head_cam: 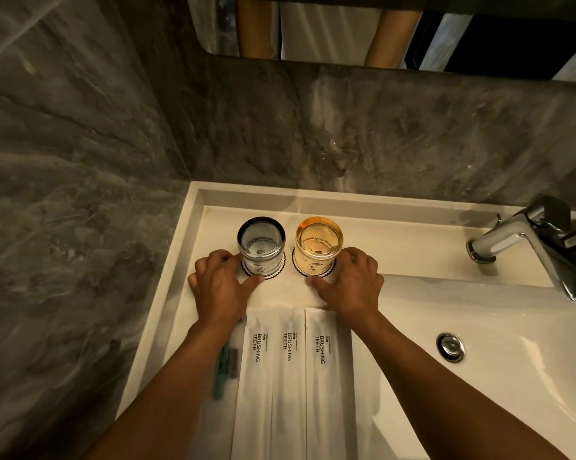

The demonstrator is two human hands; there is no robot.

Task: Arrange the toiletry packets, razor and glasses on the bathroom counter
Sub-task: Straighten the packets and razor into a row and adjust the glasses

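Two glasses stand upright side by side on round scalloped coasters at the back of the white counter (396,240): a grey-blue glass (261,247) on the left and an amber glass (318,245) on the right. My left hand (218,285) touches the base of the grey-blue glass, thumb and fingers on either side of it. My right hand (351,282) holds the base of the amber glass the same way. Three white "BRUSHING TEETH" packets (288,376) lie in a row in front of the glasses. A teal razor (225,370) in clear wrap lies left of them, partly under my left forearm.
A chrome faucet (529,244) stands at the right, above the sink basin with its chrome drain (450,346). Grey marble walls close in the left and back. A mirror (346,28) hangs above the back wall.
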